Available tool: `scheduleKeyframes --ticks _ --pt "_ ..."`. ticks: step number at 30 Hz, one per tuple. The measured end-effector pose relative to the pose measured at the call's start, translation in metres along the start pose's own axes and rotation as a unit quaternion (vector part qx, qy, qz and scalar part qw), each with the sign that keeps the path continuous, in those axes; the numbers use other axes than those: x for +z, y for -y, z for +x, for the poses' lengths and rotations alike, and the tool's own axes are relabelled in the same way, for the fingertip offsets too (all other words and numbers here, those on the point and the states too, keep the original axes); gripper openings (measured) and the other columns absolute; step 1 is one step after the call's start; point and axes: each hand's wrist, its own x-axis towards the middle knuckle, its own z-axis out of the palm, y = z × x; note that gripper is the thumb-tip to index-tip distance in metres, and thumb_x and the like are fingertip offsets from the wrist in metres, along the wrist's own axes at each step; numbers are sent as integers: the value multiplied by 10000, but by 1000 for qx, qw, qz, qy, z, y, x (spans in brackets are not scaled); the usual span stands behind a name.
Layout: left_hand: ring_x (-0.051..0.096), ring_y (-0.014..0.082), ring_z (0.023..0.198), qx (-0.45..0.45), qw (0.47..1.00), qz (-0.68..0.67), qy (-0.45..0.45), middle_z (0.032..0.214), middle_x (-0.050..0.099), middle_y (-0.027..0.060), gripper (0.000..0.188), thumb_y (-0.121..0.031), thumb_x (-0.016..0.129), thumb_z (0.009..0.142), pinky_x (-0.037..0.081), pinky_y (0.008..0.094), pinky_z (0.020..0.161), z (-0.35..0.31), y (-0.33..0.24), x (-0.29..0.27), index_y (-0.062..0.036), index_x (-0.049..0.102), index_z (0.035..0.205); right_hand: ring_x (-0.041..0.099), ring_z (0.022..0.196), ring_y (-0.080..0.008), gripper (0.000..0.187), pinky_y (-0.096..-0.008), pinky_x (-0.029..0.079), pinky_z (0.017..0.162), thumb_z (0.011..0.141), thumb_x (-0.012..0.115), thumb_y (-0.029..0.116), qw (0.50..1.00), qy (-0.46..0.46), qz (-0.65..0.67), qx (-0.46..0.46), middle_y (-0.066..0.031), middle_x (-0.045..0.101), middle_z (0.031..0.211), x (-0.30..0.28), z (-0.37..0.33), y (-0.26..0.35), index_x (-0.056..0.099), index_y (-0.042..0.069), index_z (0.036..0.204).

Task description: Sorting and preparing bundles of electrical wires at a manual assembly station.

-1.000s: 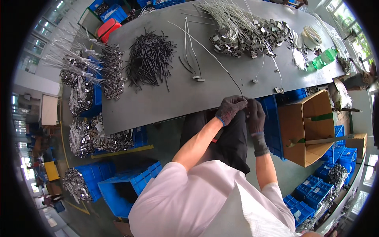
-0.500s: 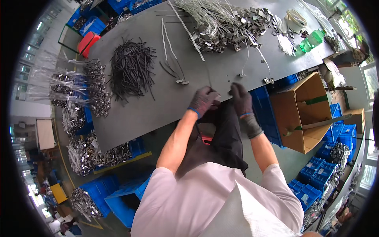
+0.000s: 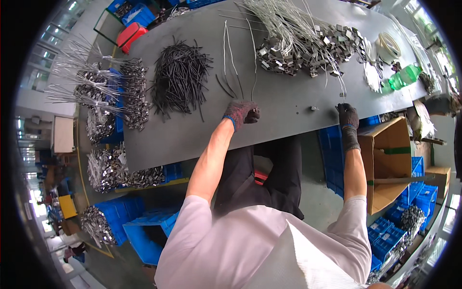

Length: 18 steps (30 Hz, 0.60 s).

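My left hand (image 3: 242, 113), in a dark knitted glove, rests over the near part of the grey table with its fingers curled. A thin white wire (image 3: 254, 58) with a darker lower end runs into it from above. Two more white wires (image 3: 231, 53) with dark ends lie just left, their near ends hidden by the glove. My right hand (image 3: 348, 116), gloved too, is at the table's front edge. Its fingertips are closed at the lower end of a pair of white wires (image 3: 343, 86). A small metal piece (image 3: 314, 108) lies between the hands.
Black tubes (image 3: 180, 77) are heaped at the left. Wires with metal blocks (image 3: 298, 48) form a pile at the back. A green bottle (image 3: 405, 77) lies at the right, near a tape roll (image 3: 389, 47). A cardboard box (image 3: 391, 164) and blue crates (image 3: 333, 159) stand beside the table.
My hands have moved apart. The left has shifted left onto the near ends of the wires, with another wire beside them. The right has gone right to the pair of wires at the table edge.
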Motion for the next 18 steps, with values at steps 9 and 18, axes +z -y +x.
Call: scheduleKeyframes --ticks 9,18 --pt "730 347 827 203 833 457 -236 969 739 187 362 -347 570 898 589 470 737 66 -24 -54 -86 732 1089 687 721 -276 360 -376 535 673 900 677 376 954 -13 299 -24 -157 718 848 -11 16 35 741 55 1049" --pt "671 406 1093 75 777 531 -330 1169 689 229 385 -283 599 814 548 469 906 93 -42 -22 -45 741 1082 681 967 -367 273 -441 561 820 964 528 234 945 -131 -210 -215 -171 682 1072 25 -39 -131 661 136 1181"
